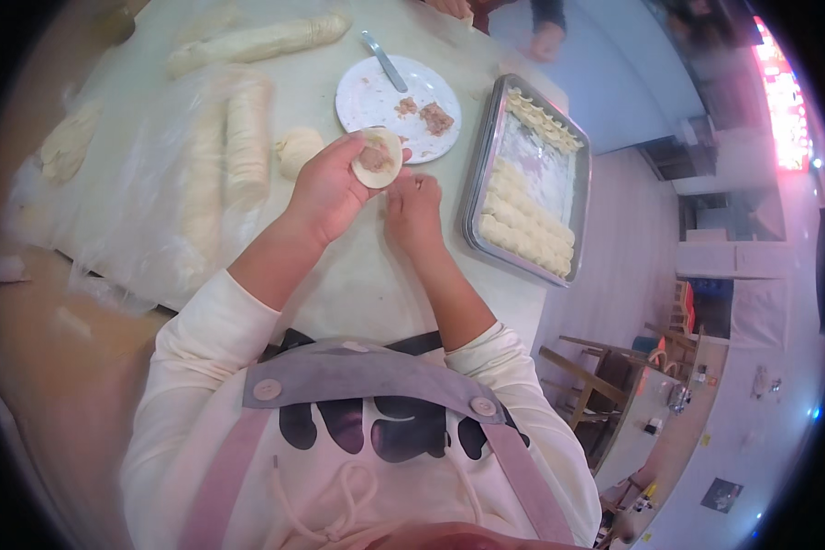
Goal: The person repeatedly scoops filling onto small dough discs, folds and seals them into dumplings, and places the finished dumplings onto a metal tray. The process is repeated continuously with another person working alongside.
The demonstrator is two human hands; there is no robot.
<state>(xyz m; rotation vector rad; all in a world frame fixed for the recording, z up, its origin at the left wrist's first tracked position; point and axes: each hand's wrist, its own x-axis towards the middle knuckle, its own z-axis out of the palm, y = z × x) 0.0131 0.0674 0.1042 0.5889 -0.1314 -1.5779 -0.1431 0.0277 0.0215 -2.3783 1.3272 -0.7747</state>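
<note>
My left hand [333, 185] holds a round dough wrapper [378, 159] with a dab of meat filling on it. Beside it, just to the right and slightly lower, is my right hand [414, 206] with its fingers curled; whether they pinch anything cannot be seen. Behind the hands, a white plate [357, 86] bears small heaps of meat filling [436, 119]. A flat metal spatula [385, 63] rests across the plate's rim. To the right stands a metal tray [480, 206] with rows of shaped dumplings [528, 223] at its near end and more pieces [543, 120] at the far end.
Left on the table [357, 295], clear plastic film [130, 179] lies over dough rolls, one thick roll [247, 137] among them. Another long roll [261, 45] lies farther back, and a dough lump [299, 151] sits by my left hand. Another person's hand [546, 41] shows beyond the table.
</note>
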